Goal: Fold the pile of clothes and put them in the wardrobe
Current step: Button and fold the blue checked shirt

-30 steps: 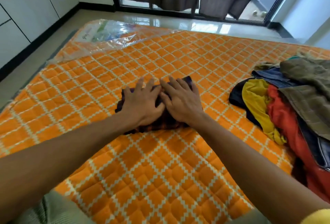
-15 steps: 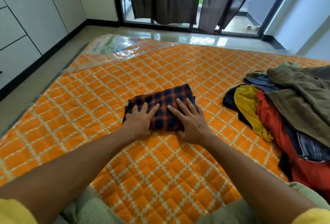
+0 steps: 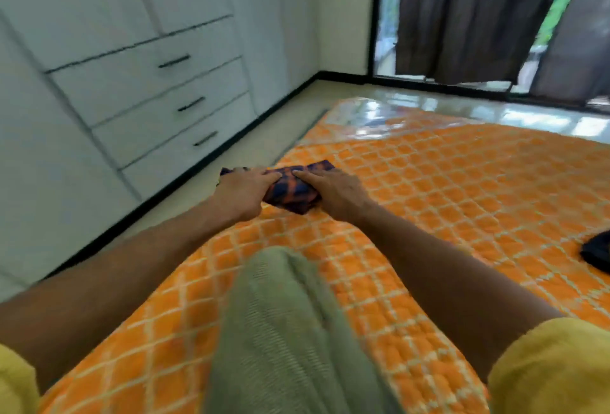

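Both left hand and right hand clasp the folded plaid garment; loosely pinched layers could unfold en route to the ten-o'clock wardrobe.

Left hand, right hand holding plaid cloth; orange mattress

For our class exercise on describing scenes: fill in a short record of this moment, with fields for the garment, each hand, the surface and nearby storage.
Surface: orange quilted mattress
Garment: folded checked cloth, by its left edge
Left: left hand grips its left end
Right: right hand grips its right end
Storage: white wardrobe on the left, three drawers shut
Other: dark garment at the frame's right edge
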